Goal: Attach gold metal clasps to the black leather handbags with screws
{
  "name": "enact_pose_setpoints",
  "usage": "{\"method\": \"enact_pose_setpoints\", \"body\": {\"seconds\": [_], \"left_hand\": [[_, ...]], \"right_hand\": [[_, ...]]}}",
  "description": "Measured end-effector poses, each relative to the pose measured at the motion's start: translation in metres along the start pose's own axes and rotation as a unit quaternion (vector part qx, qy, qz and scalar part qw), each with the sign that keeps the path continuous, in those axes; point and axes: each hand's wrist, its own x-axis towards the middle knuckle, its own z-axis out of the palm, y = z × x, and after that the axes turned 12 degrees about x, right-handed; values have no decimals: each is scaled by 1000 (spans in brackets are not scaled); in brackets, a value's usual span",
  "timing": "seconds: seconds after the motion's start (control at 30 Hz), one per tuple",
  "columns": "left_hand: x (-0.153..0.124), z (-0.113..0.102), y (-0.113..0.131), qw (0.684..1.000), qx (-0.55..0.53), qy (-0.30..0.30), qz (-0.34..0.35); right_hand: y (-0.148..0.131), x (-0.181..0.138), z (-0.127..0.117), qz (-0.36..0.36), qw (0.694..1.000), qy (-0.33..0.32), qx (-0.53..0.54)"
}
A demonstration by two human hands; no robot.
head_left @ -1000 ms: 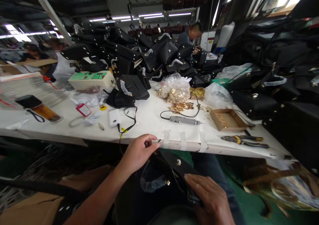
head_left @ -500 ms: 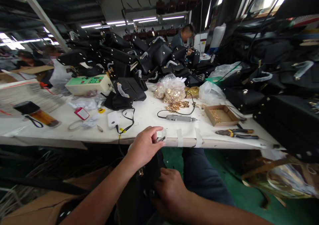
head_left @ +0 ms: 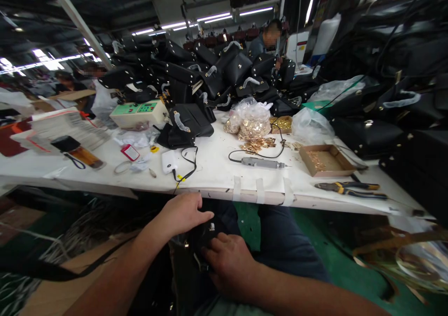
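Note:
On my lap is a black handbag [head_left: 199, 235] with small metal fittings, much of it in shadow between my arms. My left hand [head_left: 184, 214] grips its upper part, the thumb laid along the top and the other fingers curled out of sight. A small shiny metal fitting [head_left: 212, 226] shows just below that thumb. My right hand [head_left: 231, 259] is closed on the near side of the bag, fingers bent over its edge. Beyond both hands, a grey electric screwdriver [head_left: 263, 163] lies on the white table [head_left: 210, 171].
Pliers [head_left: 350, 188] and a cardboard tray [head_left: 327, 161] are at the right. Gold hardware [head_left: 257, 144] lies near plastic bags of parts [head_left: 254, 122]. A green-topped control box [head_left: 140, 114] stands left. Black handbags [head_left: 234, 68] are piled behind, with a co-worker [head_left: 259, 45] beyond.
My left hand has come down from the table's edge onto the bag; the small dark piece seen at its fingertips is no longer visible. My right hand stays on the bag. The view has turned left.

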Motion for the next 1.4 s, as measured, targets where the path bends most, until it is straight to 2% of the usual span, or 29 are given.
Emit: {"method": "enact_pose_setpoints", "body": {"seconds": [0.13, 0.2, 0.27, 0.3, 0.37, 0.43, 0.5, 0.53, 0.6, 0.7, 0.8, 0.87, 0.97, 1.07, 1.17, 1.27, 1.4], "left_hand": [[-8, -3, -8, 990, -119, -59, 54], [-14, -7, -10, 986, -146, -56, 65], [-21, -11, -11, 983, -165, -37, 69], [-25, -14, -10, 982, -171, -27, 72], [-33, -21, -7, 981, -176, -10, 80], [-39, -28, -3, 980, -173, -10, 99], [-44, -36, 1, 977, -167, -23, 128], [-45, -40, 3, 976, -165, -27, 142], [-48, -46, 7, 974, -162, -25, 158], [-50, -49, 13, 974, -163, -1, 160], [-47, -43, 21, 975, -152, 36, 156], [-40, -35, 29, 976, -138, 77, 148], [-17, -16, 42, 972, -133, 125, 145], [20, 5, 58, 968, -129, 135, 166], [57, 21, 72, 966, -121, 143, 177], [86, 26, 80, 967, -154, 123, 162], [115, 27, 81, 966, -226, 40, 121]], "right_hand": [[-5, -2, -2, 5, 1000, -26, 9], [-4, -4, -9, 2, 998, -27, 53], [3, -5, -21, -15, 989, -10, 148], [9, -5, -30, -19, 979, 20, 202], [24, -1, -51, -5, 955, 125, 268], [40, 7, -77, 16, 942, 243, 231], [53, 17, -102, -3, 948, 278, 155], [56, 21, -114, -24, 956, 264, 124], [57, 25, -131, -69, 976, 188, 91], [51, 20, -145, -94, 988, 91, 83], [45, 6, -148, -57, 991, 105, 65], [45, -1, -149, -7, 990, 126, 66], [54, -4, -150, 96, 979, 124, 130], [75, 0, -152, 193, 952, 112, 211], [103, 3, -159, 241, 926, 114, 266], [126, 7, -166, 261, 911, 91, 307], [150, 19, -178, 274, 915, 47, 294]]}}
